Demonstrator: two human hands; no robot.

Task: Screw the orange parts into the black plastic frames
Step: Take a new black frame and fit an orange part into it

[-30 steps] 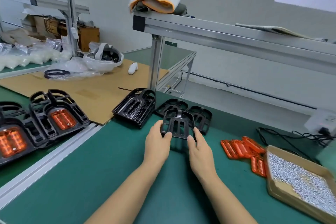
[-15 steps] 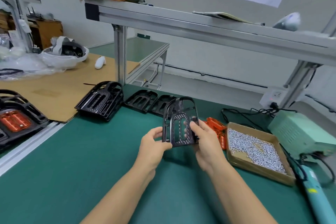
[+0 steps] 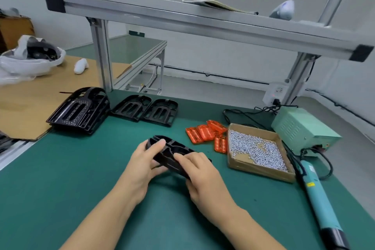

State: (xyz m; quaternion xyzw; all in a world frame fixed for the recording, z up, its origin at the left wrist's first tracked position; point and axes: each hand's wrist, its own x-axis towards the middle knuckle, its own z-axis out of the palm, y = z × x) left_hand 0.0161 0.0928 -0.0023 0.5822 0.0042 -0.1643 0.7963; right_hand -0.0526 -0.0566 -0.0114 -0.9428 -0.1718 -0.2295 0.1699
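We hold one black plastic frame (image 3: 170, 153) in both hands just above the green mat (image 3: 81, 178), to the left of the cardboard box of screws (image 3: 257, 149). Our left hand (image 3: 145, 165) grips its far rounded end, fingers curled over the rim; our right hand (image 3: 199, 174) clamps the near end, thumb and fingers closed round the edge. We judge it light and stiff, a ribbed moulding that should not flex, so the outer rim is the place to hold it, leaving the middle pocket free. Its surface looks smooth, perhaps a little slippery. It is glossy black, arched at one end, with open cells and ribs. The orange parts (image 3: 207, 135) lie flat, just left of the box; spare frames (image 3: 145, 108) sit further left and beyond.
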